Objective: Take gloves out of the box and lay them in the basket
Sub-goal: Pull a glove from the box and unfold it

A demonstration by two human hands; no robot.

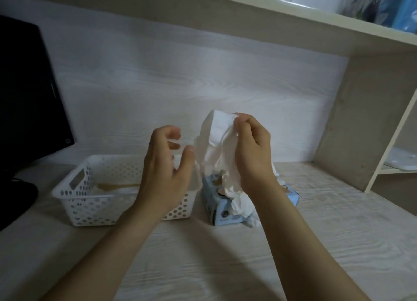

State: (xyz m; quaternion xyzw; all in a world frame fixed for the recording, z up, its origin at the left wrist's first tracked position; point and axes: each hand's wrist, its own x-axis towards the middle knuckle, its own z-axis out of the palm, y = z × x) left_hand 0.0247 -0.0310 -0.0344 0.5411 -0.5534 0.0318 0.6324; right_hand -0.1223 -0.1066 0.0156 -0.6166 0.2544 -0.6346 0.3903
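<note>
So the right hand (250,151) is pinching the top of a white glove (216,147) between thumb and fingertips. The glove hangs pretty much straight, 12 to 6, with its lower end down at the opening of the box (222,212) right under it. I can't tell if that end is fully free of the box.

The left hand (167,165) holds nothing. Its fingers are loosely curled and spread, and the thumb tip is just beside the glove's left edge, maybe touching it (too blurry to call). It sits at 9 o'clock from the glove.

The bit that matters is that the basket (74,194) lies at about 8 o'clock from the pinching fingers, below and left, with its long side running 9 to 3. The left hand is already over its right end, so it's the nearer one. My guess is that the glove either gets handed over or the right hand swings it left and down.

Counts:
- One box and one basket, just beside each other on the desk (203,267).
- One glove lifted, though it might be more than one bunched together.
- More white stuff crumpled out of the box front at 5 o'clock, which I can't count.
- Something pale lying in the basket, probably gloves, not sure.
</note>
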